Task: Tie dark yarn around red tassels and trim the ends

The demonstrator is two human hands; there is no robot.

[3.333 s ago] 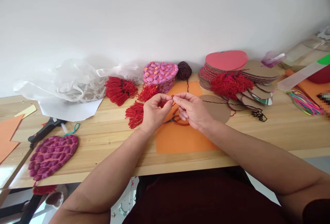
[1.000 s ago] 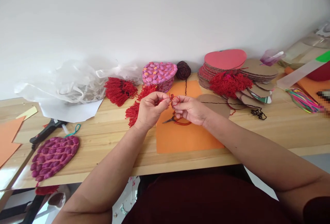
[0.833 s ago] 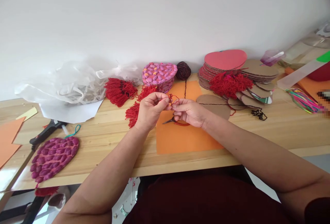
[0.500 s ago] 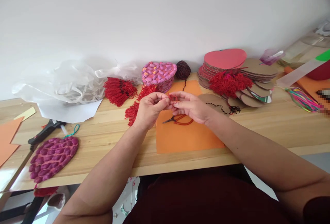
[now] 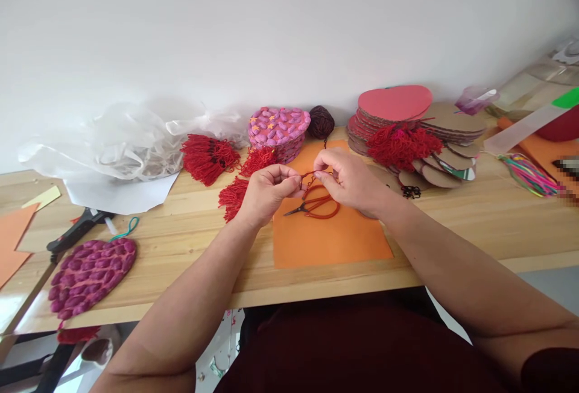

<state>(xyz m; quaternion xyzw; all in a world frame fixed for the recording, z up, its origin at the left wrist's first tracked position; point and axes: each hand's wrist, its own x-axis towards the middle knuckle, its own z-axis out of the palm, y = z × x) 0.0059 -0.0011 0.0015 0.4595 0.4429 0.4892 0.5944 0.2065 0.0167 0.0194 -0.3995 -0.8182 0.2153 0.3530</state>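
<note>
My left hand pinches one end of a short length of red yarn. The other end is pinched by my right hand, so the yarn runs nearly level between the fingertips. A dark strand hangs near my right fingers. Below lie orange-handled scissors on an orange sheet, blades pointing left. Red yarn tassels rest just left of my left hand. A dark yarn ball sits behind, against the wall, its strand trailing down towards my hands.
Behind stand a purple-studded heart stack and stacked cardboard hearts topped with red yarn. At left are a white plastic bag, a glue gun and a purple heart. Colourful cords lie at right.
My right hand has moved right and turned palm down, away from my left, drawing the red yarn out between them. More of the scissors' handles now shows.
</note>
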